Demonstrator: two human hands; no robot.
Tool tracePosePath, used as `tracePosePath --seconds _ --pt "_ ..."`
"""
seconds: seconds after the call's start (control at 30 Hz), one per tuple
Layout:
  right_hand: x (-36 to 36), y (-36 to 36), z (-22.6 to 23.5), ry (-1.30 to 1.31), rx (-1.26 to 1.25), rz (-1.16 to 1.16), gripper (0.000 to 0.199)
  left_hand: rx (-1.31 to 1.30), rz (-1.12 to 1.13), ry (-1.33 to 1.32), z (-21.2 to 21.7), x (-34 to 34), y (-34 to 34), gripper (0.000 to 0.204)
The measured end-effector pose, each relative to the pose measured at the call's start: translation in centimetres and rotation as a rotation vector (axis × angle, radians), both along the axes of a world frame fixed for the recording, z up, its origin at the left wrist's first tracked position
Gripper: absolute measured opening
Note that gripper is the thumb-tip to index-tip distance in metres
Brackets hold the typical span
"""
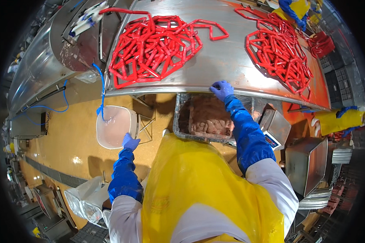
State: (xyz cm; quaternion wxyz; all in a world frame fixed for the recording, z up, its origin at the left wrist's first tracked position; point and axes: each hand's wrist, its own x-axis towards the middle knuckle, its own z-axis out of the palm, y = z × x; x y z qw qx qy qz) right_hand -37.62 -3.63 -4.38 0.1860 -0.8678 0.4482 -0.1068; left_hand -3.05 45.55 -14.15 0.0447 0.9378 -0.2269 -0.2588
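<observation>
My left hand (129,142), in a purple glove, is beside the near right rim of a white tub (99,135) of pale, cloudy liquid. Its thumb stands apart from the fingers, and I see nothing held. At the front edge of the steel table (231,60), my gloved right hand (222,90) is closed around something small and dark that I cannot make out. Just below that hand, a plastic-lined bin (177,121) holds ground meat (211,117). A heap of linked red sausages (154,48) lies on the table ahead.
A second heap of red sausages (278,52) lies farther right. A filling machine (85,18) stands at the far left, with a blue hose (102,85) running down into the tub. A bench scale (275,127) sits right of the bin. Co-workers in yellow aprons (338,122) are at the right.
</observation>
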Motion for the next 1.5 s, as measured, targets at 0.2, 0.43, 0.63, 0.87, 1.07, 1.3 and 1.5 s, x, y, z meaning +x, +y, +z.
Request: tracePosePath --seconds 0.2,0.43,0.63,0.87,1.07,1.3,1.5 --pt "0.3 -0.3 -0.4 0.026 0.01 -0.005 0.035 -0.072 0.006 -0.018 -0.2 -0.2 0.8 0.084" --pt "0.5 -0.2 0.0 0.026 0.072 -0.005 0.039 -0.146 -0.017 -0.006 -1.0 0.1 1.1 0.083" --pt "-0.3 -0.4 -0.2 0.032 0.037 -0.046 0.038 -0.134 -0.043 -0.022 -1.5 0.6 0.6 0.096" --pt "0.5 -0.3 0.1 -0.03 0.016 0.031 0.035 -0.113 -0.015 0.074 -0.9 0.5 1.3 0.093" --pt "0.2 -0.2 -0.6 0.003 0.034 -0.001 0.034 -0.039 0.004 -0.015 0.2 0.3 -0.2 0.079" --pt "1.0 -0.6 -1.5 -0.029 -0.067 0.031 0.033 0.012 0.059 -0.026 2.3 -1.1 -0.1 0.082" --pt "0.7 -0.5 -1.7 -0.043 -0.001 0.075 0.032 0.006 0.053 -0.02 2.0 -0.5 -0.1 0.078"
